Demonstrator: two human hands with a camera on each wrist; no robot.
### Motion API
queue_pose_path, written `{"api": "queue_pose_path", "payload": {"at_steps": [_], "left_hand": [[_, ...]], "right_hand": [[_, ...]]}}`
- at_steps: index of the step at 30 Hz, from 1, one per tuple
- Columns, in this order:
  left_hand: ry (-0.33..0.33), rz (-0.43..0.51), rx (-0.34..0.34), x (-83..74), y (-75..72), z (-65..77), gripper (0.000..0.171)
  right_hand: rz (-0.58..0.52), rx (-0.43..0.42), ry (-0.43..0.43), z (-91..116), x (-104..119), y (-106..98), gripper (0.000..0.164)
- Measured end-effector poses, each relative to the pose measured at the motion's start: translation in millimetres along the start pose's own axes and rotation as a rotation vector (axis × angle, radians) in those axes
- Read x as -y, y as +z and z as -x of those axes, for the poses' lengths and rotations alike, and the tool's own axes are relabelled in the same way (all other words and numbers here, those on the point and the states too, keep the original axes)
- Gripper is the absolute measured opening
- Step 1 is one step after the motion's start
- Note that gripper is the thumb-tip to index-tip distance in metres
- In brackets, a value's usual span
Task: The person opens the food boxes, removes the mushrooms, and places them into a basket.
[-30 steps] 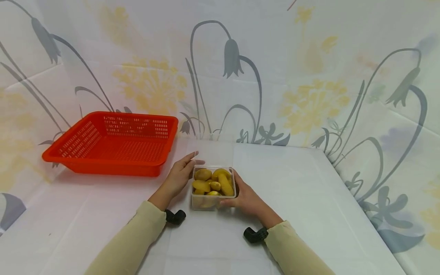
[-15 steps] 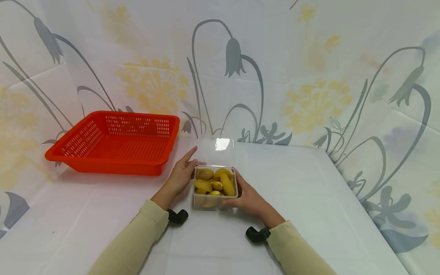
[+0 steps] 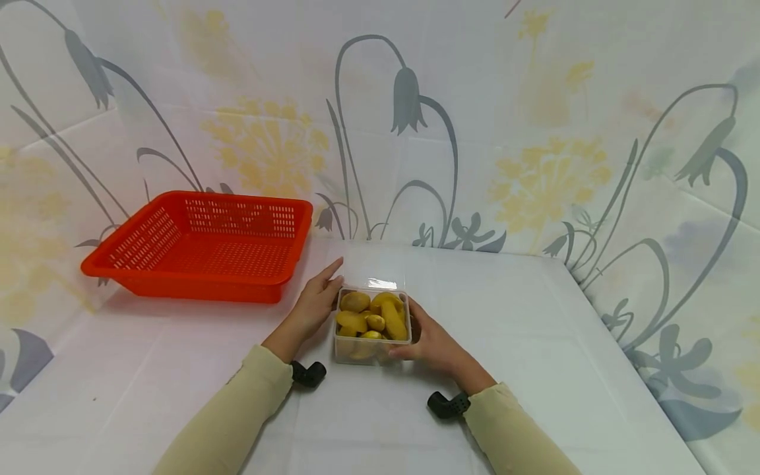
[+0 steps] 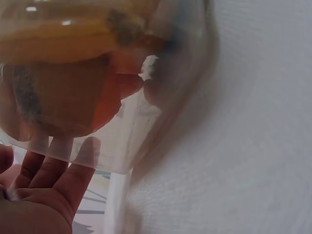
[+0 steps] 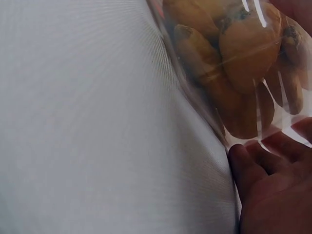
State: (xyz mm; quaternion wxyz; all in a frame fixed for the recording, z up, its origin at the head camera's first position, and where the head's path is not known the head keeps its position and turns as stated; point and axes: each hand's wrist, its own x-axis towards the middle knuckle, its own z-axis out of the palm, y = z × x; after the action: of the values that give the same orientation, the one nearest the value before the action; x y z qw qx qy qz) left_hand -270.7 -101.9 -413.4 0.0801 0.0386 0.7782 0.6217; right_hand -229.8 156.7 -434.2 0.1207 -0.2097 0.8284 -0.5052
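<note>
A: Surface and room?

B: White cloth covers the table [image 3: 534,343]. A floral sheet [image 3: 534,132] forms the backdrop. A red basket [image 3: 202,244] stands at the far left.

A: Location of the box?

B: The clear box [image 3: 371,323] of potatoes [image 3: 371,315] rests on the table, near centre, lid off.

A: Hands?

B: Left hand [image 3: 315,303]: fingers straight, flat against the box's left side. Right hand [image 3: 430,340]: fingers curled round the right wall, thumb at the near corner, holding it.

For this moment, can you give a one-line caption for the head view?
Both hands, left hand and right hand, flank a clear box of potatoes beside a red basket.
</note>
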Motion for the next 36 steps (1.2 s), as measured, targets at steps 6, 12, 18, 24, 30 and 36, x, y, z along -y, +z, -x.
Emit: {"api": "queue_pose_path", "payload": {"at_steps": [6, 12, 18, 24, 30, 36], "left_hand": [[0.011, -0.026, -0.012, -0.1, 0.7, -0.1, 0.051], [0.002, -0.107, -0.027, -1.7, -0.1, 2.2, 0.052], [0.044, -0.188, -0.016, -7.8, -2.0, 6.2, 0.054], [0.134, -0.269, -0.040, -12.4, -4.5, 7.9, 0.055], [0.248, -0.325, -0.109, -18.9, -5.9, 11.7, 0.055], [0.297, -0.441, -0.129, -27.4, -4.3, 17.9, 0.057]], "right_hand": [[0.009, -0.029, 0.011, 1.1, 0.3, 1.8, 0.110], [0.029, -0.039, 0.026, 0.1, -1.0, 3.1, 0.111], [0.046, -0.035, 0.024, 0.0, -1.8, 2.2, 0.112], [0.076, -0.035, 0.023, 1.4, -2.1, 1.4, 0.113], [0.081, -0.028, 0.021, 1.4, -1.9, 1.1, 0.114], [0.096, -0.032, 0.005, 1.0, -2.5, 0.8, 0.113]]}}
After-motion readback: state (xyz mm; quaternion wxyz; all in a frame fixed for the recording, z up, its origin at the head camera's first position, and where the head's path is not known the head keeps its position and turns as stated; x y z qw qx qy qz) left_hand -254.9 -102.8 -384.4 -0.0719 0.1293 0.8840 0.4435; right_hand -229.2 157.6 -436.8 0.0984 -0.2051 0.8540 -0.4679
